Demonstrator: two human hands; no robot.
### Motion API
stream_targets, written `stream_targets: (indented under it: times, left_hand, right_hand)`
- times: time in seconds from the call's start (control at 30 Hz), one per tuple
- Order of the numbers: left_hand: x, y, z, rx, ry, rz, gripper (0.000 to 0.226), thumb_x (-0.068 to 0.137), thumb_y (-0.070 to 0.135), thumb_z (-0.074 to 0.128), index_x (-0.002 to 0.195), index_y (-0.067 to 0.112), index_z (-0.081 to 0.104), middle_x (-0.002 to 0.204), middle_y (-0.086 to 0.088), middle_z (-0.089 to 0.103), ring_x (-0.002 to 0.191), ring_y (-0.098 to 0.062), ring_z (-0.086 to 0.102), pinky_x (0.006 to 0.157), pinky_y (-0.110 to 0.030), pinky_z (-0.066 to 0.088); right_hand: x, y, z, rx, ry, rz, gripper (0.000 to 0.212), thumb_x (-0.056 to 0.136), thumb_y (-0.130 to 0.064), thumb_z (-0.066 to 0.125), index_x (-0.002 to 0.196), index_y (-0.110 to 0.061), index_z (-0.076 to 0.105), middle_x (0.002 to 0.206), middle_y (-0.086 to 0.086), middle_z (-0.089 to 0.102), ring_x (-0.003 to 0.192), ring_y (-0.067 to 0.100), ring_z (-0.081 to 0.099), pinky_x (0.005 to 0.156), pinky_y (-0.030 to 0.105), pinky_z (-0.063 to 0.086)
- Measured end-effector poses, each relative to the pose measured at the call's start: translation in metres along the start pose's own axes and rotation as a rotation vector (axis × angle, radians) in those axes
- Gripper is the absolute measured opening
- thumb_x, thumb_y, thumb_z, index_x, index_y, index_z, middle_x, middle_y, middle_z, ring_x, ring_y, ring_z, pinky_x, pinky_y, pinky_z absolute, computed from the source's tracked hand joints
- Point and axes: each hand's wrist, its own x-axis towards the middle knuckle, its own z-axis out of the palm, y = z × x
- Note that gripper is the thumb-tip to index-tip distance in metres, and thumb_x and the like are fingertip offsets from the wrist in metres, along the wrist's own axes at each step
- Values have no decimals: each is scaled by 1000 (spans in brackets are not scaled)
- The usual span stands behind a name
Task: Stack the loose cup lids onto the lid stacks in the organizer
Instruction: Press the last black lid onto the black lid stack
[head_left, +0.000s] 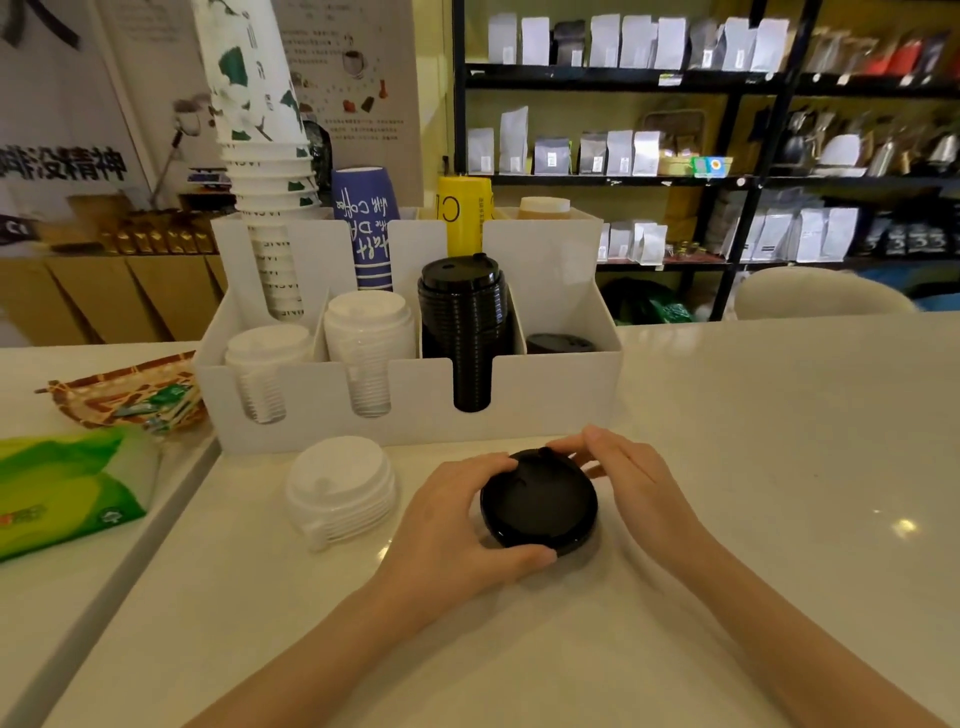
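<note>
On the white tabletop (727, 467), both hands close around a small pile of black lids (540, 501) that lies just in front of the white organizer (561, 395). The left hand (457, 525) holds the pile at its 9 o'clock side, with the thumb under the near edge, and the right hand (628, 478) touches it from 2 o'clock with the fingers curved over the far rim; so each grip is narrow and is holding the black lids. At 9 o'clock from this pile, close but apart, a pile of white lids (340, 486) rests on the tabletop. In the organizer, at 12 o'clock from the hands, a tall black lid stack (462, 312) stands upright, two white lid stacks (371, 332) stand at its left, and a low black lid (561, 344) lies in the compartment at its right.
</note>
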Motion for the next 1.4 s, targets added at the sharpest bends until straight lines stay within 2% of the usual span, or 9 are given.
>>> stream_targets:
  times: [0.2,0.33,0.57,0.73,0.87,0.93,1.03,1.1,1.4]
  left_hand:
    - [15,8,-25,-3,80,108,66,48,57,73,107,51,45,115,36,45,113,12,41,85,-2,36]
    - [34,18,-47,-143,157,129,65,52,39,82,111,36,55,115,26,53,109,6,51,89,-9,44]
    - [74,20,-77,-383,330,121,59,46,31,83,100,28,61,111,1,64,109,-6,58,94,-17,46]
    - [104,20,-95,-305,481,78,51,56,40,78,104,36,61,114,8,63,110,-7,55,89,-26,48]
    - [134,11,-103,-337,478,34,44,67,30,75,107,38,61,106,18,67,105,-2,58,89,-31,50]
    - [145,6,-104,-379,467,26,39,71,20,72,103,39,62,97,24,69,102,0,60,85,-22,50]
    - [156,-4,-100,-356,459,3,41,71,23,72,108,37,60,106,19,66,107,-11,59,92,-32,50]
    - [158,-7,-98,-320,450,-13,47,69,30,72,114,34,58,115,10,64,109,-18,59,96,-43,48]
    - [160,-7,-99,-209,403,-59,47,72,28,69,117,25,56,107,9,61,107,-15,58,94,-38,49]
  right_hand:
    - [11,-26,-3,45,-9,-144,39,89,-29,33,98,-18,69,100,-1,69,92,0,58,75,4,43]
    - [35,-50,-5,79,8,-195,38,93,-28,31,104,-22,67,105,-2,68,102,8,59,87,19,47]
    - [85,-75,1,163,28,-249,39,90,-32,30,105,-22,65,105,2,68,101,14,61,85,25,51]
    - [119,-93,9,280,62,-282,35,94,-23,31,103,-24,65,102,-6,67,103,11,59,94,36,47]
    - [145,-96,16,279,43,-266,40,95,-32,27,120,-23,56,122,-5,60,115,6,51,101,34,39]
    - [154,-92,21,286,7,-252,39,95,-34,26,122,-26,54,125,-8,58,117,2,49,102,29,37]
    - [162,-85,28,276,-53,-299,35,96,-23,25,98,-36,57,94,-30,62,87,-23,52,77,1,39]
    - [165,-82,30,269,-55,-304,37,96,-17,27,87,-41,53,83,-32,58,76,-28,49,64,-7,35]
    - [176,-67,27,240,-22,-288,33,95,-21,28,91,-28,60,91,-12,61,77,-21,52,67,-6,35]
